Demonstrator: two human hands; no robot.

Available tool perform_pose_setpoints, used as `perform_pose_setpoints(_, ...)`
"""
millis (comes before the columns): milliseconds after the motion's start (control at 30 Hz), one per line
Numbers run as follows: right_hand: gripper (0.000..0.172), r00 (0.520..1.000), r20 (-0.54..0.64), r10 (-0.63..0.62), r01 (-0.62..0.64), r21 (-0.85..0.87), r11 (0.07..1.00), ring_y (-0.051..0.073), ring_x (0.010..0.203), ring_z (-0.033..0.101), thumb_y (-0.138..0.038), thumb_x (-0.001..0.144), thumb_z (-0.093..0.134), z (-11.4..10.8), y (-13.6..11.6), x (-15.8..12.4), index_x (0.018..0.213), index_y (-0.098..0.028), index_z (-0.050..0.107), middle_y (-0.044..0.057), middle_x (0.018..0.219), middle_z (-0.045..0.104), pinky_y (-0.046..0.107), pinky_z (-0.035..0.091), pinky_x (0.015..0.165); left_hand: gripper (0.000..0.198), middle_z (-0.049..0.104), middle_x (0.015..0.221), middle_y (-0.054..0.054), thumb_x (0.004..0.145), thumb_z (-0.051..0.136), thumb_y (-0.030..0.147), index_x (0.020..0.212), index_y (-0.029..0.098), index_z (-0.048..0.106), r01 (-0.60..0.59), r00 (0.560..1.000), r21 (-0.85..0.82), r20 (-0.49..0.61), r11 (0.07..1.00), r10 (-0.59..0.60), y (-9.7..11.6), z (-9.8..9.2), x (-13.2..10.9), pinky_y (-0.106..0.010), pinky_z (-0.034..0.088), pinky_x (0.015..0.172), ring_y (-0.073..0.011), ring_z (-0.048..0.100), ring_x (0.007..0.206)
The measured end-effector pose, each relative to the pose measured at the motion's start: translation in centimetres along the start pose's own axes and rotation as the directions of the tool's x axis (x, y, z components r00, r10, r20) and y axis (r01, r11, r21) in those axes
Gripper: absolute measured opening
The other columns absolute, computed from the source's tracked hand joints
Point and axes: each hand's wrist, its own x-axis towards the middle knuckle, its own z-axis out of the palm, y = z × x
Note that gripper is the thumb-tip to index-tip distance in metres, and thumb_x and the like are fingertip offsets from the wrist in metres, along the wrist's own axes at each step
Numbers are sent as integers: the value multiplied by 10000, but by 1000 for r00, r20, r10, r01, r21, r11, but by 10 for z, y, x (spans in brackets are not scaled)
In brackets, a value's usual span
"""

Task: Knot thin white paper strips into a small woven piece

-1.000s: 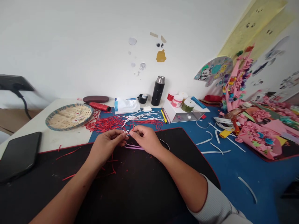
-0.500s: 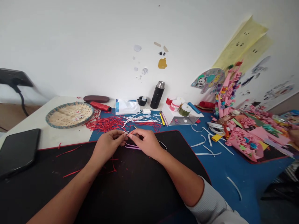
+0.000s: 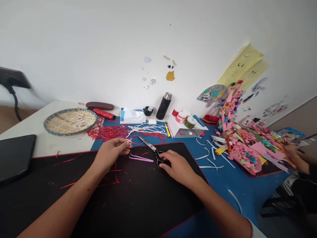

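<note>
My left hand (image 3: 114,150) is closed in a pinch on a small piece of white and red cord (image 3: 129,141), mostly hidden by the fingertips. To its right, my right hand (image 3: 177,165) grips the handles of a pair of scissors (image 3: 151,147). Their blades point away toward the back left, low over the black mat (image 3: 138,201). Purple tweezers (image 3: 141,159) lie on the mat between my hands. Just beyond are a heap of red cords (image 3: 109,132) and a bundle of white cords (image 3: 146,129).
A woven basket (image 3: 70,122) and a red thread spool (image 3: 104,114) sit at the left, with a phone (image 3: 16,155) nearer. A black flask (image 3: 163,105) stands behind. Pink paper crafts (image 3: 245,157) cover the right; another person's hand (image 3: 292,153) is at the far right.
My right hand has left the cord piece and moved right, taking hold of the scissors. My left hand still pinches the cord piece. The view has turned somewhat right.
</note>
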Motion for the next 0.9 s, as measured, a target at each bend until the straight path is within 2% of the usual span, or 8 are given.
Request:
perform_pose_setpoints(267,375,1000,-2,18,-18,-168,986,271,1143,646,-336,990,650,12,-8,10,1342,-210,670,101,1199,673,362,490,955,371,817,766,-75,567,952,398,760,168,735,48,999,-106,15,993,-47,-3,-2,3,-256,625,678,-178,745,663)
perform_pose_setpoints(400,334,999,18,29,-25,-202,979,258,1106,662,-266,1008,608,12,-8,13,1331,-218,676,102,1203,678,359,497,947,330,819,782,-80,603,943,362,771,166,738,54,998,-125,28,991,-51,-4,-3,4,-270,638,691,-185,756,674)
perform_pose_setpoints(633,376,998,66,-23,38,-233,972,271,1069,676,-193,967,611,10,-11,11,1337,-205,676,120,1220,677,363,499,915,306,824,819,-102,626,944,344,785,162,756,44,999,-127,33,991,-41,-4,-4,4,-274,646,708,-205,776,725)
perform_pose_setpoints(767,350,999,37,4,1,-134,991,198,863,687,-182,916,631,9,-10,13,1255,-221,708,81,1125,696,311,488,791,312,822,821,-108,626,944,364,777,159,763,36,999,-143,31,989,-32,-6,-5,5,-282,649,729,-209,776,736)
perform_pose_setpoints(900,319,998,11,67,-68,160,985,143,743,642,-210,863,673,13,0,13,1181,-235,695,9,945,681,265,460,692,322,822,826,-106,627,946,377,791,160,773,26,999,-158,34,987,-21,-9,-6,6,-292,648,732,-206,769,725)
